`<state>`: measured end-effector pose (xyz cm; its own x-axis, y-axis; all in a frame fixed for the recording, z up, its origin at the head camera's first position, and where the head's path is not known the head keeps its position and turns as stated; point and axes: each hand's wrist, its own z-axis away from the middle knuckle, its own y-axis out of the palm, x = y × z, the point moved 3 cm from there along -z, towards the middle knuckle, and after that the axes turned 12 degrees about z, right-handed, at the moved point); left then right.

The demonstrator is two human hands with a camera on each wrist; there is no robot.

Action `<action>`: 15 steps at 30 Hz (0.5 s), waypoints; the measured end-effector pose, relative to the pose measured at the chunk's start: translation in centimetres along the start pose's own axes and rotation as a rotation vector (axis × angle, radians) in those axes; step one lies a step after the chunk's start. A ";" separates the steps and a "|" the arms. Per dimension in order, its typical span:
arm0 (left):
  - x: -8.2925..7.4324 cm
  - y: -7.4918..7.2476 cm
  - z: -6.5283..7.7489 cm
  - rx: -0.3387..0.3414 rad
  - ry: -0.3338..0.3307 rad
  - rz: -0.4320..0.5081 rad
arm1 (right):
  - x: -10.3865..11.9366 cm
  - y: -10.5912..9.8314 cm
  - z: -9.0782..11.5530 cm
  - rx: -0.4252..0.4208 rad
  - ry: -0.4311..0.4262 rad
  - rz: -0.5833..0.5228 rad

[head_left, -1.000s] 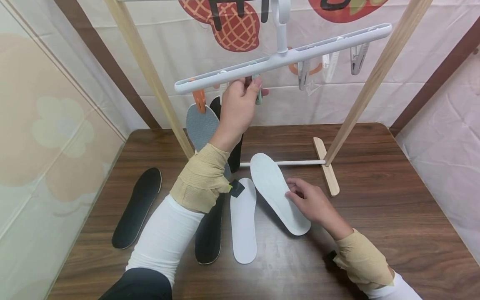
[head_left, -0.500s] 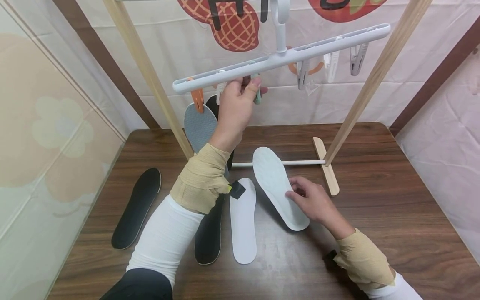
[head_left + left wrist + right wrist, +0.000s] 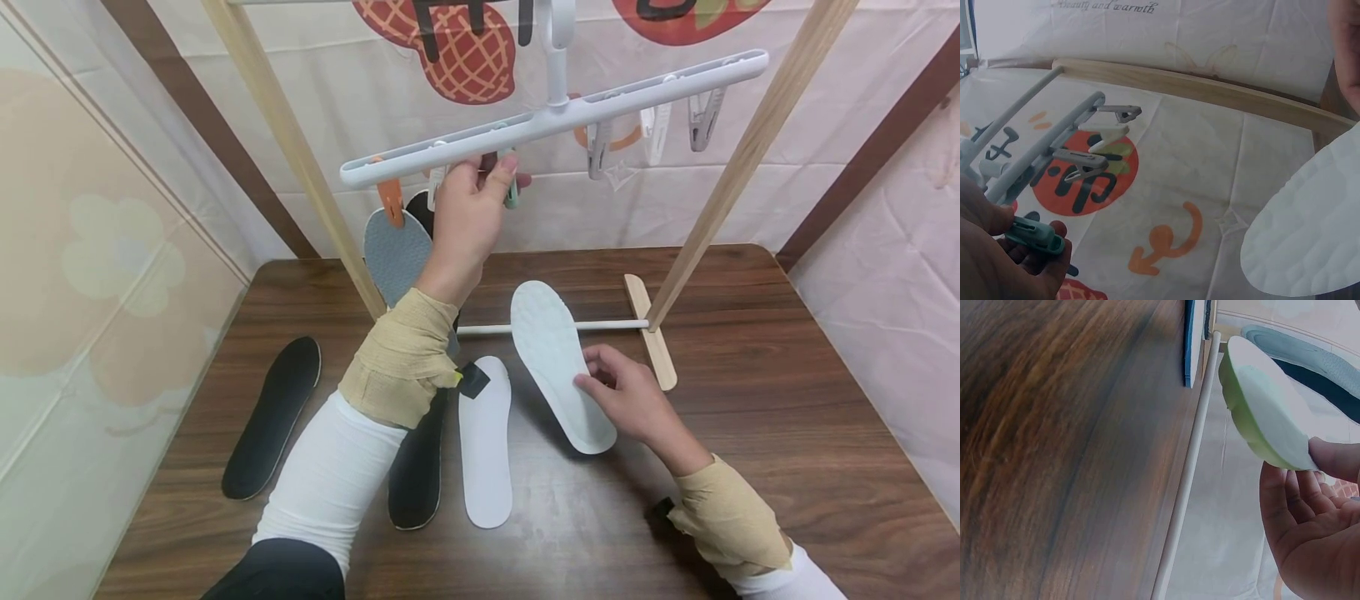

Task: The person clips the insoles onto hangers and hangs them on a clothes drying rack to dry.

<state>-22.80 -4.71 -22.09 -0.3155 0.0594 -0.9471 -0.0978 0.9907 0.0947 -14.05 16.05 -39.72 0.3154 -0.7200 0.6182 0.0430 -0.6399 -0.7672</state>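
Note:
My left hand reaches up to the white hanger bar and pinches a mint-green clip on its left half. Fingers and thumb of my right hand pinch a white insole by its right edge, holding it tilted over the table. In the right wrist view its edge looks pale green. A grey insole hangs from an orange clip at the bar's left end. Beside it hangs a black insole, mostly hidden behind my left hand and forearm.
On the wooden table lie a white insole and two black insoles, a near one and a left one. A wooden stand frames the hanger. Several pale clips hang from the bar's right half.
My right hand has lifted the white insole slightly, its upper end rising and turning more upright. My left hand keeps pinching the green clip while the hanger shifts slightly left.

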 end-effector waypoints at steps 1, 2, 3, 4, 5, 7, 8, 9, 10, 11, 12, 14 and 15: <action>0.0 0.0 0.0 -0.001 0.001 0.000 | 0.0 0.0 0.0 0.001 0.001 0.000; 0.0 0.0 0.0 -0.002 0.002 0.000 | 0.0 0.0 0.0 0.002 0.001 -0.001; 0.0 0.0 0.0 -0.003 0.002 0.002 | 0.0 0.0 0.0 0.003 0.002 -0.001; 0.0 0.0 0.0 -0.003 0.003 0.002 | 0.0 0.0 0.0 0.005 0.003 -0.004; 0.0 0.0 0.1 -0.004 0.002 0.003 | 0.1 0.0 0.0 0.007 0.005 -0.006; 0.0 -0.1 0.1 -0.005 0.002 0.005 | 0.1 0.0 -0.1 0.008 0.005 -0.010; 0.0 -0.1 0.2 -0.006 0.001 0.005 | 0.1 0.0 -0.1 0.008 0.005 -0.011; 0.0 -0.1 0.2 -0.008 0.000 0.004 | 0.1 -0.1 -0.1 0.007 0.004 -0.012; 0.0 -0.1 0.2 -0.008 -0.001 0.005 | 0.2 -0.1 -0.1 0.006 0.004 -0.012; 0.0 -0.1 0.2 -0.008 -0.003 0.005 | 0.2 -0.1 -0.1 0.006 0.003 -0.014; 0.0 -0.1 0.2 -0.008 -0.002 0.004 | 0.2 -0.1 -0.1 0.006 0.003 -0.015; 0.0 0.0 0.2 -0.005 -0.003 0.004 | 0.3 -0.2 -0.1 0.006 0.005 -0.014; 0.0 0.0 0.2 -0.003 -0.002 0.006 | 0.3 -0.2 -0.1 0.007 0.007 -0.016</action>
<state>-22.61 -4.71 -22.10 -0.3146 0.0656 -0.9469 -0.0992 0.9899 0.1015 -14.05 15.91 -39.35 0.3080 -0.7115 0.6316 0.0546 -0.6496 -0.7583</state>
